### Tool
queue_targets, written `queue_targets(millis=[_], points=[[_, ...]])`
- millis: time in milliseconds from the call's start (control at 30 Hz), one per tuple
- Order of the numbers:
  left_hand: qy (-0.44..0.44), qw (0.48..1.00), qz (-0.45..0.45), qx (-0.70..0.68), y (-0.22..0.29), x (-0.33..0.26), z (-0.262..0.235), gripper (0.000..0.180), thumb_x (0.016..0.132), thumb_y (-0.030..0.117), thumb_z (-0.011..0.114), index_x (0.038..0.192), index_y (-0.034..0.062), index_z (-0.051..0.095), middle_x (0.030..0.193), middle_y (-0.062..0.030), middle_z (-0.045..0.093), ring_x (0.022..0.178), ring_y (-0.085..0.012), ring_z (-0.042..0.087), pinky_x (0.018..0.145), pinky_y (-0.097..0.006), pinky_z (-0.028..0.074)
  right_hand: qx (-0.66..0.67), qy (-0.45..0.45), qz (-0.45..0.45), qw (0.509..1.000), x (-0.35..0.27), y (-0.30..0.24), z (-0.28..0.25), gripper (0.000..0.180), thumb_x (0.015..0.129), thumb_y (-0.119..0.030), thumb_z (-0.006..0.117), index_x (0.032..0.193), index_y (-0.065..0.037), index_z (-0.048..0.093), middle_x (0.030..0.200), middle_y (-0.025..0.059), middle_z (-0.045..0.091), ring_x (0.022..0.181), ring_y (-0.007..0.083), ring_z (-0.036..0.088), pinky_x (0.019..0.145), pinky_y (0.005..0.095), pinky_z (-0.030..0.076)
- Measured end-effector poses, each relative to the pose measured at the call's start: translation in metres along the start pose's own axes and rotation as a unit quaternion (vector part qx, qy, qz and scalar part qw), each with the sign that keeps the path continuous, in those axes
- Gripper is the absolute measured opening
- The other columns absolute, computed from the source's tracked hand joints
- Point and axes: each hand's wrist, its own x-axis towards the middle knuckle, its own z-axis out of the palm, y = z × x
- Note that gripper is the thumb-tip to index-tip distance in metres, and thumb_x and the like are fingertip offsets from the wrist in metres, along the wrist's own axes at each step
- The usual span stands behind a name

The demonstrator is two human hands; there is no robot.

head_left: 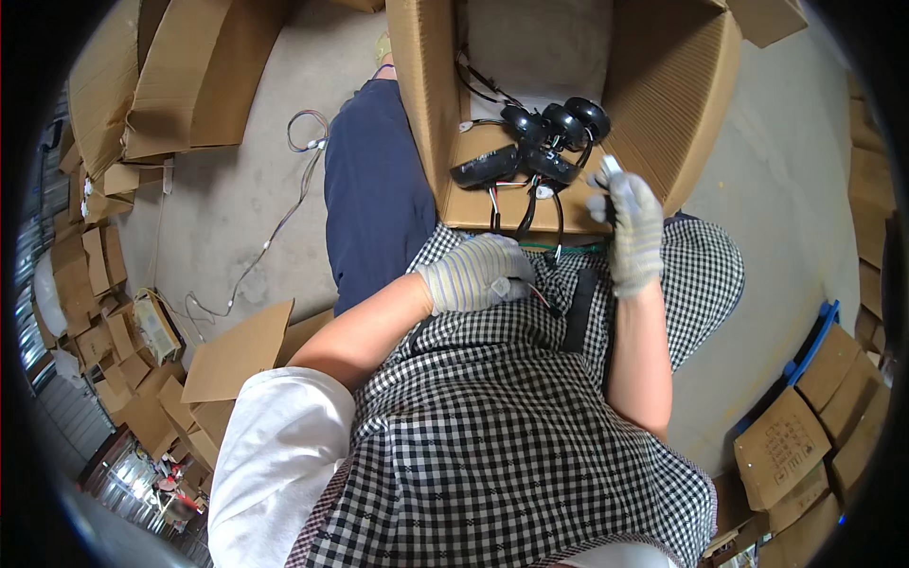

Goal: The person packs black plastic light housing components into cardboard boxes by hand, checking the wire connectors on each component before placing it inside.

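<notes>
A striped work glove covers my left hand [478, 275], which is low over my lap with the fingers curled round a thin wired cable [539, 295]. Part of that cable is hidden in the palm. My right hand [634, 232], gloved alike, is raised at the box's near right corner. Its fingers pinch a small whitish piece [612, 166] whose kind I cannot make out. In the open cardboard box [653, 104] before me lie several round black motor-like parts [485, 167] with wires and white connectors [543, 192]. Some leads hang over the near edge.
A long thin cable [270, 244] trails across the grey floor on the left. Cardboard boxes [204, 80] stand at the far left, and an open one [237, 355] beside my left arm. Flattened cartons [781, 445] lean by a blue frame [791, 364] at right.
</notes>
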Motion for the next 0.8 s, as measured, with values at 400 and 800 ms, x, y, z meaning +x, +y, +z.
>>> queue_targets(millis=[400, 800], points=[[-0.091, 0.992, 0.069, -0.054, -0.005, 0.003, 0.008, 0.014, 0.077, 0.015, 0.051, 0.075, 0.0053, 0.061, 0.077, -0.0113, 0.059, 0.077, -0.0302, 0.057, 0.075, -0.039, 0.045, -0.307, -0.287, 0.22, 0.88, 0.122, 0.038, 0.1, 0.025, 0.083, -0.032, 0.068, 0.078, -0.008, 0.064, 0.062, -0.0025, 0.055, 0.048, 0.0082, 0.047, 0.04, 0.0253, 0.04], [0.307, 0.948, -0.04, -0.076, -0.004, -0.011, -0.01, 0.034, 0.09, 0.021, 0.05, 0.119, 0.0049, 0.056, 0.112, -0.0167, 0.058, 0.111, -0.031, 0.053, 0.097, -0.034, 0.04, -0.612, -0.331, -0.12, 0.708, -0.03, 0.053, 0.052, 0.024, 0.075, -0.006, 0.057, 0.096, -0.012, 0.066, 0.1, 0.0112, 0.065, 0.094, 0.0303, 0.061, 0.081, 0.0378, 0.05]])
